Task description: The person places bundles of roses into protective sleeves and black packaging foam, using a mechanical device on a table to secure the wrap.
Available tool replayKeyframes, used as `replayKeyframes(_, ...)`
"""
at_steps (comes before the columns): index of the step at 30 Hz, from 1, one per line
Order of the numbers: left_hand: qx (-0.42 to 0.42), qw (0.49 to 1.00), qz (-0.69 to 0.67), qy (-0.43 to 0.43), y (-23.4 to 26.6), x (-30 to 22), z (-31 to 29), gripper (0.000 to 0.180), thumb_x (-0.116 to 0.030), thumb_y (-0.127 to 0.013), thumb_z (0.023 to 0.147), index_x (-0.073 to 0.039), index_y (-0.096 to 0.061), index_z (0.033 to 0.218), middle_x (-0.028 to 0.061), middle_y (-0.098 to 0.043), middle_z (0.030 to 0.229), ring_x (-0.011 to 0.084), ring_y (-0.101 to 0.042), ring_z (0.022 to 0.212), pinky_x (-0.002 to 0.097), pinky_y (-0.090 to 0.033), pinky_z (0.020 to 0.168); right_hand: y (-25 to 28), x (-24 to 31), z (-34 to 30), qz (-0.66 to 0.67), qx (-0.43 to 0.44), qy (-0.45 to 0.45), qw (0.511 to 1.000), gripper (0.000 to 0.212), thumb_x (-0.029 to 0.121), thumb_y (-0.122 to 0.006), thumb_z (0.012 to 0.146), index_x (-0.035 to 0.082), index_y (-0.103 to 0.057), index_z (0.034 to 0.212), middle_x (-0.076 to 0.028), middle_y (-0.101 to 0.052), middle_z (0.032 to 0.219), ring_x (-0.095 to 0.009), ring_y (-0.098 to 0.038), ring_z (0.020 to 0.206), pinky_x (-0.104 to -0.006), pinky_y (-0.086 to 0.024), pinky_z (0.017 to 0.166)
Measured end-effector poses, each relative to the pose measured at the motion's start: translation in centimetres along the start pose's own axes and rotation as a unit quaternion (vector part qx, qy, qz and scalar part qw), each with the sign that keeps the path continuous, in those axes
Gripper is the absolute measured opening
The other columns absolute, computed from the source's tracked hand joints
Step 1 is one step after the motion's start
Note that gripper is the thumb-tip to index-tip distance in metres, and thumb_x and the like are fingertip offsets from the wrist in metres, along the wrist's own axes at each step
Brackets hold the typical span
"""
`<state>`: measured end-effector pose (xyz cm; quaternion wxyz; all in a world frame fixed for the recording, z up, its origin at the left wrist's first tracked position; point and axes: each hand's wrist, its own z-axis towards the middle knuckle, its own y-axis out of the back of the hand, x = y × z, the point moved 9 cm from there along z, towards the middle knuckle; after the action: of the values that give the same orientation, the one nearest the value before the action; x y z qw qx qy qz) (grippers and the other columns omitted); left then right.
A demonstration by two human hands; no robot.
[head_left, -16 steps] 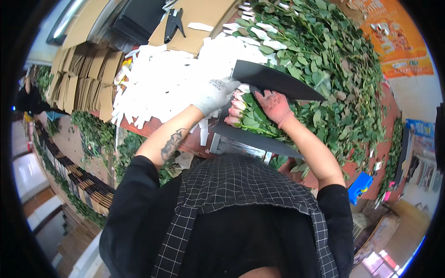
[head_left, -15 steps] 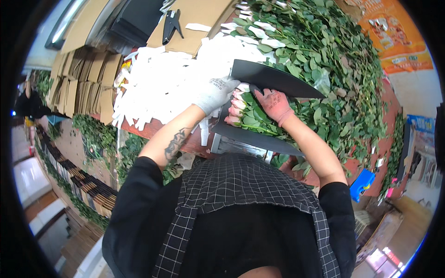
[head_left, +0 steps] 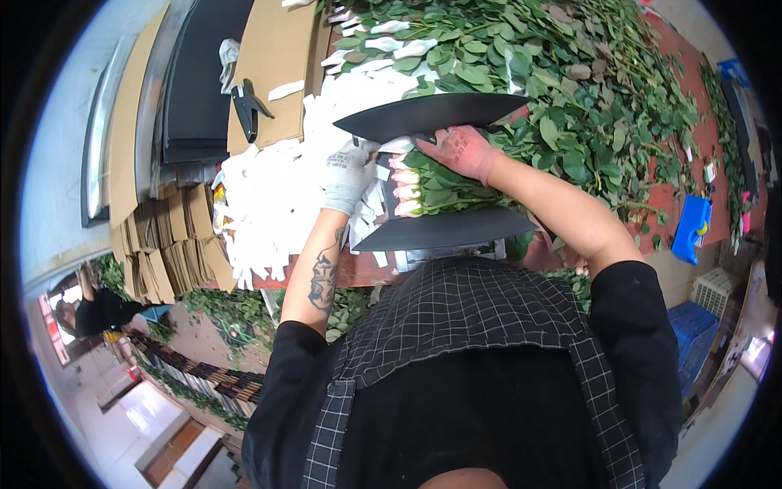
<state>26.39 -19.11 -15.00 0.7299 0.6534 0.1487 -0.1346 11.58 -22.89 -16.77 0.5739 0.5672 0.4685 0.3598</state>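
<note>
Pink roses [head_left: 406, 189] with green leaves lie side by side on a black wrapping sheet, whose far flap [head_left: 432, 114] and near flap [head_left: 444, 230] curl upward. My right hand [head_left: 464, 153], in a pink-red glove, is closed at the far side of the bunch. It grips a rose whose head is in a white sleeve [head_left: 397, 146]; the stem is hidden by the hand. My left hand [head_left: 349, 175], in a pale grey glove, is off the sheet's left edge, over a pile of white sleeves [head_left: 273, 204]. Its fingers are curled, and what they hold is hidden.
Heaped leafy rose stems [head_left: 562, 106] cover the right of the red table [head_left: 707, 106], several with sleeved heads. A black stapler [head_left: 247, 110] lies on cardboard [head_left: 273, 61] beside stacked black sheets [head_left: 204, 81]. At right is a blue tape dispenser [head_left: 691, 230]; another person [head_left: 102, 310] is far left.
My left hand has moved left, away from the rose heads, onto the white sleeves. My right hand stays at the bunch with the sleeved rose. The view has shifted and turned.
</note>
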Motion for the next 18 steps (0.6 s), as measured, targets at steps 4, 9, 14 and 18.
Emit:
replayKeyframes(4, 0.041, 0.998, -0.020, 0.043, 0.7, 0.0, 0.1, 0.016, -0.017, -0.058, 0.081, -0.012, -0.066, 0.093, 0.0120, -0.064, 0.089, 0.0297, -0.062, 0.081, 0.0378, -0.048, 0.071, -0.1, -0.2, -0.2, 0.007, -0.025, 0.001, 1.000, 0.048, 0.010, -0.039, 0.086, 0.017, -0.042, 0.134, -0.010, -0.061, 0.086, -0.024, -0.062, 0.076, -0.0336, -0.050, 0.063)
replayKeyframes(9, 0.033, 0.998, -0.041, 0.039, 1.7, 0.3, -0.4, 0.015, -0.013, -0.060, 0.080, -0.010, -0.066, 0.093, 0.0126, -0.063, 0.088, 0.0295, -0.062, 0.080, 0.0368, -0.049, 0.072, -0.2, -0.3, -0.4, 0.015, -0.056, -0.004, 0.998, 0.048, 0.009, -0.039, 0.086, 0.018, -0.043, 0.133, -0.009, -0.060, 0.082, -0.022, -0.062, 0.073, -0.0327, -0.049, 0.061)
replayKeyframes(14, 0.020, 0.991, 0.113, 0.066, 6.3, 6.2, -1.1, 0.020, -0.014, -0.058, 0.081, -0.009, -0.064, 0.100, 0.0155, -0.063, 0.092, 0.0319, -0.061, 0.086, 0.0381, -0.049, 0.077, -0.2, 0.0, -0.1, -0.010, -0.072, 0.022, 0.997, 0.047, 0.010, -0.040, 0.085, 0.018, -0.045, 0.131, -0.008, -0.060, 0.080, -0.020, -0.061, 0.070, -0.0318, -0.049, 0.059)
replayKeyframes(18, 0.085, 0.991, -0.010, 0.099, 7.4, 0.0, -2.1, 0.031, -0.013, -0.060, 0.080, -0.005, -0.061, 0.109, 0.0159, -0.062, 0.110, 0.0311, -0.059, 0.102, 0.0373, -0.046, 0.089, -0.7, 0.1, 0.2, 0.012, -0.049, 0.020, 0.999, 0.047, 0.012, -0.040, 0.085, 0.019, -0.045, 0.131, -0.007, -0.058, 0.078, -0.020, -0.060, 0.070, -0.0321, -0.048, 0.060)
